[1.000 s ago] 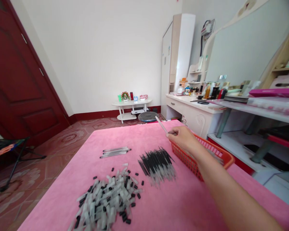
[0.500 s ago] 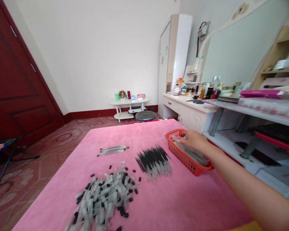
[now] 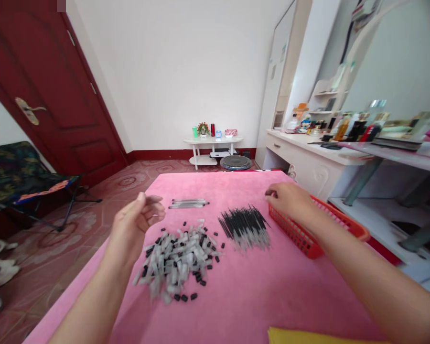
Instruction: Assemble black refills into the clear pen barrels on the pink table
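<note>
My left hand [image 3: 140, 216] is raised over the left side of the pink-covered table, fingers loosely curved and apart, with nothing visible in it. My right hand [image 3: 288, 200] is at the near left end of an orange-red plastic basket [image 3: 301, 236], its fingers curled together; what they hold, if anything, is hidden. That hand and forearm cover much of the basket's inside. Before my left hand lies a heap of translucent plastic pen caps and small black plugs [image 3: 181, 260]. Right of it spreads a bundle of black-and-clear pen refills [image 3: 244, 227]. Several clear pen barrels [image 3: 188, 203] lie side by side behind the heap.
The pink cloth [image 3: 215, 306] covers the table. A yellow item [image 3: 301, 337] lies at its front edge. A folding chair [image 3: 32, 181] stands on the left, a white dresser [image 3: 308, 162] on the right. A low white table [image 3: 213, 141] stands by the far wall.
My left hand has come into view over the left side. My right hand has moved from inside the basket to its left end. The basket sits farther right, and the camera view has turned left.
</note>
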The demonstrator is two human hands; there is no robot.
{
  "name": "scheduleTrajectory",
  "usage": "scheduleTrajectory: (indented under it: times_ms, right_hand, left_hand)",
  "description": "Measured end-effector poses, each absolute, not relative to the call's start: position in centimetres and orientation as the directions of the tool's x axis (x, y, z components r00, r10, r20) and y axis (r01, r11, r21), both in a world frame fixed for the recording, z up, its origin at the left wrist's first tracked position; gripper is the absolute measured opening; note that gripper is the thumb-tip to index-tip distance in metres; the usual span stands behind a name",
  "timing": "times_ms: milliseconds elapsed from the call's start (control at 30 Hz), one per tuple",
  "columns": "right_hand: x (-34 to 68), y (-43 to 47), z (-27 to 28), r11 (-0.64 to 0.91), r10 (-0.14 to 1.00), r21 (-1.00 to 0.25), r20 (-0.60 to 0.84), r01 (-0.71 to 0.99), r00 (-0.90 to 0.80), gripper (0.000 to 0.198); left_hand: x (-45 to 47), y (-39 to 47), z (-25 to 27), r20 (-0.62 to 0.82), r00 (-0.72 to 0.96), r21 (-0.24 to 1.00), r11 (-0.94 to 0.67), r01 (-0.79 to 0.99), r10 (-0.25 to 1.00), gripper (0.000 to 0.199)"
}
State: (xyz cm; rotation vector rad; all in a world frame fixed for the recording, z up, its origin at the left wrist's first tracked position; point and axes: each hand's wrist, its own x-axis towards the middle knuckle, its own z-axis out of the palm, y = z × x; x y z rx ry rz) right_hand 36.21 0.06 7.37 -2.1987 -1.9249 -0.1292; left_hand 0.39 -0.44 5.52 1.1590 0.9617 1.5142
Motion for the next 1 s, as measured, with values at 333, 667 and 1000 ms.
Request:
scheduleTrajectory:
  times_ms: [333, 667, 1000]
  right_hand:
    - [20.9, 2.8, 0.2, 0.472, 0.879, -0.444, 0.168, 0.762, -0.446, 0.020]
    - [18.0, 11.4, -2.4, 0.270, 0.936, -0.213, 0.286, 0.939, -0.204, 0.037]
    - [18.6, 9.7, -2.4, 0.189, 0.961, -0.247, 0.247, 0.950, -0.127, 0.025]
  left_hand:
    - [-3.9, 4.6, -3.5, 0.046, 0.249, 0.577, 0.178, -0.797, 0.967, 0.057]
    - [-3.2, 4.4, -4.2, 0.110, 0.424, 0.473, 0.328, -0.818, 0.899, 0.060]
    - [-1.7, 4.0, -3.5, 0.015, 0.274, 0.714, 0.181, -0.676, 0.962, 0.046]
